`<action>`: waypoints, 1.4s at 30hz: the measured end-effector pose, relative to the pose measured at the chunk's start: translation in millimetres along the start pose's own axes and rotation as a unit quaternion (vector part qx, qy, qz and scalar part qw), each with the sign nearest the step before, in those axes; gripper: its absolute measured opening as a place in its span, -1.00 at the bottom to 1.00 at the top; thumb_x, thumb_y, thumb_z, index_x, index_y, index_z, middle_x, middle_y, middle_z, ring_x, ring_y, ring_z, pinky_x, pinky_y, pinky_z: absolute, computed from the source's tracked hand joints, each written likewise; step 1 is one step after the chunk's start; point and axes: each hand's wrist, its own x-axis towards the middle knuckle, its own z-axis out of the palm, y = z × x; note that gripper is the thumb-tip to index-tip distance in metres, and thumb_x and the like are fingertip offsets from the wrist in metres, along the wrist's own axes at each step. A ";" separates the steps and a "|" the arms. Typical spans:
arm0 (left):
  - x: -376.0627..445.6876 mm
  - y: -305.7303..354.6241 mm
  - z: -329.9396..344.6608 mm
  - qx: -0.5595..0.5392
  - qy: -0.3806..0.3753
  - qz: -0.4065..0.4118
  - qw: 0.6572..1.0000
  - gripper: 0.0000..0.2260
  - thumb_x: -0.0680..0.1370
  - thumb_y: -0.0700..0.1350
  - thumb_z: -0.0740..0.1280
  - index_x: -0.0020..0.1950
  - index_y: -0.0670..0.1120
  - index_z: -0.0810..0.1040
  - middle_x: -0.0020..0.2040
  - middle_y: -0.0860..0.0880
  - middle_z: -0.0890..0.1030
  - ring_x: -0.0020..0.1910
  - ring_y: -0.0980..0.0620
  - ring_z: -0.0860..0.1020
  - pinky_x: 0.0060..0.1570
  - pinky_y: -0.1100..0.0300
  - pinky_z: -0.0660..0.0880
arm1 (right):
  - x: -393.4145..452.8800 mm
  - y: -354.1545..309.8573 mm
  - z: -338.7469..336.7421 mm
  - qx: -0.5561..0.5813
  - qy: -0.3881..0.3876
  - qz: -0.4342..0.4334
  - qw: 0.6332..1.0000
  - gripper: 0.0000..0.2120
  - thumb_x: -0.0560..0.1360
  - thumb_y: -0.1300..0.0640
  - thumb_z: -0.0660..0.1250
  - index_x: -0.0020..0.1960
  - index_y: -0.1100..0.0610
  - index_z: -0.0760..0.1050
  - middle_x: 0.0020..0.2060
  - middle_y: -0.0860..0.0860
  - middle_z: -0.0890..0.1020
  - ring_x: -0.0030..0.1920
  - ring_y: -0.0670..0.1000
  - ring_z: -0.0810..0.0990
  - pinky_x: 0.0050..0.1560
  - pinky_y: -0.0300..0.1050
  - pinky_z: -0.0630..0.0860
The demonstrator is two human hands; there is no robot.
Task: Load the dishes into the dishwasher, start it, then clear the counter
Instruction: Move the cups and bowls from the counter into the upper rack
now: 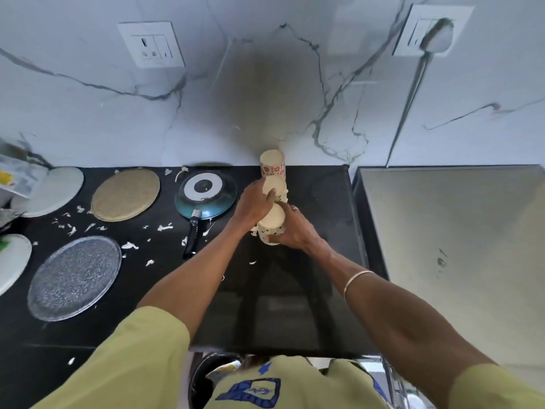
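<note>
Three patterned cups stand upside down in a row on the black counter (309,276). The far cup (272,164) with red flowers stands free by the wall. My left hand (253,205) grips the middle cup (275,187). My right hand (296,231) grips the near speckled cup (271,224). A blue frying pan (206,196) lies upside down to the left, its black handle pointing toward me. Further left lie a tan plate (125,194), a clear textured glass plate (75,277) and a white plate (50,190).
White scraps (129,245) are scattered on the counter around the plates and the pan. A steel surface (457,246) adjoins the counter on the right. Part of another white plate (11,261) shows at the left edge. A dark round opening (206,376) sits below the counter's front edge.
</note>
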 end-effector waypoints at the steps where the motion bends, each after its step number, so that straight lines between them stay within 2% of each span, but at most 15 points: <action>1: 6.6 1.7 2.6 0.015 -0.013 0.001 1.000 -0.48 0.59 0.05 0.29 0.48 -0.15 0.34 0.40 -0.17 0.46 0.34 -0.15 0.47 0.30 -0.05 0.45 | 0.9 -1.0 2.0 0.005 0.004 0.003 1.000 -0.03 0.18 -0.21 0.54 0.46 -0.09 0.17 0.28 0.01 0.46 0.25 0.10 0.50 0.19 0.19 0.52; 4: 18.0 6.9 10.4 0.052 -0.030 -0.012 0.998 -0.39 0.50 0.10 0.40 0.46 -0.10 0.29 0.35 -0.16 0.40 0.25 -0.19 0.50 0.18 -0.09 0.52 | 0.8 -1.5 3.1 0.017 0.029 0.010 0.999 -0.10 0.16 -0.28 0.50 0.40 -0.11 0.23 0.22 -0.03 0.52 0.21 0.07 0.54 0.15 0.15 0.54; 10: 31.7 0.8 9.8 0.099 -0.088 0.002 0.991 -0.23 0.41 0.04 0.51 0.49 -0.09 0.19 0.36 -0.19 0.32 0.26 -0.27 0.47 0.12 -0.13 0.50 | -17.4 0.7 -2.8 0.035 0.072 0.030 0.996 -0.21 0.16 -0.18 0.55 0.25 0.01 0.28 0.13 -0.02 0.59 0.12 0.07 0.58 0.04 0.07 0.58; 14: 28.8 -3.9 12.2 0.036 -0.061 0.027 0.997 -0.18 0.34 -0.09 0.58 0.47 -0.16 0.20 0.35 -0.22 0.39 0.27 -0.23 0.47 0.18 -0.08 0.45 | -45.4 13.1 -8.0 0.032 0.108 0.079 0.991 -0.20 0.13 -0.22 0.53 0.24 0.00 0.28 0.12 -0.02 0.58 0.11 0.06 0.58 0.02 0.06 0.59; 19: 10.6 10.9 17.9 0.035 -0.042 0.026 0.998 -0.14 0.22 -0.02 0.65 0.38 -0.22 0.31 0.31 -0.22 0.44 0.24 -0.23 0.48 0.18 -0.05 0.45 | -94.1 37.1 -20.5 0.048 0.161 0.151 0.974 -0.20 0.11 -0.23 0.49 0.24 0.02 0.29 0.10 0.00 0.60 0.10 0.11 0.59 0.01 -0.01 0.54; 25: -50.8 55.0 47.8 -0.019 -0.039 0.100 0.994 -0.34 0.19 0.07 0.60 0.22 -0.09 0.52 0.15 -0.09 0.44 0.04 -0.12 0.55 0.08 0.05 0.51 | -169.9 63.7 -37.4 0.069 0.241 0.213 0.944 -0.13 0.11 -0.24 0.56 0.29 0.03 0.29 0.14 0.00 0.60 0.10 0.09 0.58 0.03 -0.07 0.52; 31: -129.9 146.7 74.8 -0.067 -0.064 0.172 0.981 -0.35 0.17 0.12 0.59 0.20 -0.03 0.53 0.16 -0.05 0.41 -0.02 -0.05 0.54 0.00 0.13 0.53 | -273.4 90.9 -58.2 0.056 0.335 0.226 0.913 -0.18 0.20 -0.25 0.55 0.33 0.03 0.35 0.20 0.05 0.58 0.14 0.11 0.57 0.09 -0.04 0.51; 35: -195.3 200.1 97.9 -0.084 -0.088 0.224 0.967 -0.29 0.15 0.10 0.61 0.25 -0.03 0.52 0.17 -0.04 0.40 0.03 -0.04 0.54 0.09 0.11 0.56 | -365.2 115.4 -67.0 0.040 0.382 0.258 0.887 -0.21 0.20 -0.27 0.55 0.28 0.01 0.36 0.13 0.07 0.60 0.07 0.12 0.59 0.01 -0.03 0.56; 38: -249.0 237.1 118.2 -0.099 -0.096 0.232 0.963 -0.27 0.14 0.11 0.61 0.25 -0.03 0.51 0.14 -0.02 0.40 0.02 -0.05 0.54 0.12 0.10 0.54 | -444.0 134.0 -73.9 0.024 0.413 0.279 0.867 -0.20 0.15 -0.35 0.49 0.26 -0.05 0.34 0.12 0.06 0.61 0.06 0.11 0.60 0.00 0.01 0.58; 40: -286.8 259.0 132.7 -0.119 -0.099 0.245 0.957 -0.29 0.14 0.12 0.61 0.23 -0.03 0.52 0.11 -0.02 0.40 0.01 -0.07 0.53 0.16 0.03 0.52 | -497.7 147.2 -79.6 0.016 0.411 0.302 0.860 -0.19 0.15 -0.37 0.48 0.27 -0.07 0.33 0.13 0.06 0.61 0.07 0.12 0.61 -0.01 0.00 0.57; 42: -323.5 279.3 145.9 -0.131 -0.103 0.257 0.952 -0.31 0.14 0.11 0.61 0.21 -0.02 0.52 0.09 -0.02 0.40 0.01 -0.07 0.52 0.16 0.06 0.50 | -545.4 161.3 -83.8 0.002 0.407 0.325 0.854 -0.16 0.14 -0.41 0.47 0.30 -0.07 0.32 0.15 0.07 0.60 0.09 0.14 0.60 0.01 0.02 0.56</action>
